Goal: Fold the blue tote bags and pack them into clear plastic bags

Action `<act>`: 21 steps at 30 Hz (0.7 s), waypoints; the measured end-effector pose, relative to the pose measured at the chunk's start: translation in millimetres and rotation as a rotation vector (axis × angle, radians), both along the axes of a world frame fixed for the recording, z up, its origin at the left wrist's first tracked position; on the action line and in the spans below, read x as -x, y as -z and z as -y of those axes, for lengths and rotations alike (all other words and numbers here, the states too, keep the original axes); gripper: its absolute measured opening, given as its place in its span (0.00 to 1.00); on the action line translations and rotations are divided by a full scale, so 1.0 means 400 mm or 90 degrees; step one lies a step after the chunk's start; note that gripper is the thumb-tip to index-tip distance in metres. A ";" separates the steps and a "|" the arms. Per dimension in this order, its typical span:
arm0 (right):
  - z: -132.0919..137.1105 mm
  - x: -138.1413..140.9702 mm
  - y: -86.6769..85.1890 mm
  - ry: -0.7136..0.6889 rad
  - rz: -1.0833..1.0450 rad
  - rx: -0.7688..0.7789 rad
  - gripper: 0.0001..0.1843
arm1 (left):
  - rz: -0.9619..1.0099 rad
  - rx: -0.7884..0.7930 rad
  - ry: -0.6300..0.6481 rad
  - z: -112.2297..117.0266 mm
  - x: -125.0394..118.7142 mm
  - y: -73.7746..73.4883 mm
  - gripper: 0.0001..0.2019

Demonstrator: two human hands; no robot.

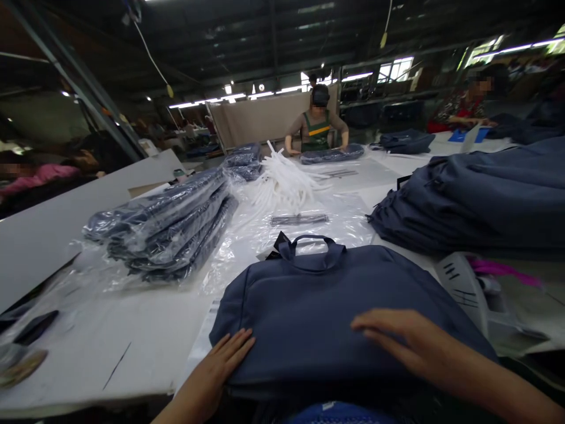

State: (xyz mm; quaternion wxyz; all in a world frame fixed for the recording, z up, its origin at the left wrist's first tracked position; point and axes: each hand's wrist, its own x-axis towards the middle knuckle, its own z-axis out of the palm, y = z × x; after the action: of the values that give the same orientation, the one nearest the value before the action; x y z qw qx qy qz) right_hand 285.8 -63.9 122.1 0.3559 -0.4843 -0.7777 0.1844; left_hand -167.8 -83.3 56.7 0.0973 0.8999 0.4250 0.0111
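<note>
A dark blue bag with a short top handle lies at the table's near edge in front of me. My left hand rests with fingers stretched out on the bag's left side. Over the right part of the bag is my right hand, fingers extended and thumb apart; whether it touches the fabric I cannot tell. Neither hand grips anything. Dark tags stick out beside the handle. Clear plastic bags lie flat just beyond it.
Plastic-wrapped bags are stacked at left. White strips lie in a heap mid-table. At right are a large pile of blue bags and a white plastic bin. A co-worker handles a wrapped bag across the table.
</note>
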 end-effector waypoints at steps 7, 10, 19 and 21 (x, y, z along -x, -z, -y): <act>-0.318 0.162 0.091 -0.098 0.155 -0.021 0.27 | 0.126 0.077 -0.087 -0.165 -0.113 -0.214 0.27; -0.365 0.193 0.155 -0.081 0.178 -0.045 0.16 | 0.143 -0.048 -0.133 -0.332 -0.181 -0.216 0.28; -0.353 0.160 0.198 -0.004 0.074 -0.118 0.15 | -0.042 -0.007 -0.034 -0.675 -0.276 -0.137 0.30; -0.356 0.156 0.197 0.004 0.036 -0.107 0.15 | -0.040 0.019 -0.023 -0.694 -0.279 -0.143 0.19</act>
State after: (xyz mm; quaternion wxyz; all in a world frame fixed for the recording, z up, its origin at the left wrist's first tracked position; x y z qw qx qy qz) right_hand 223.3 78.4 43.1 0.3736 -0.4600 -0.7988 0.1041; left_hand -56.1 194.1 113.9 0.0971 0.8903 0.4444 -0.0216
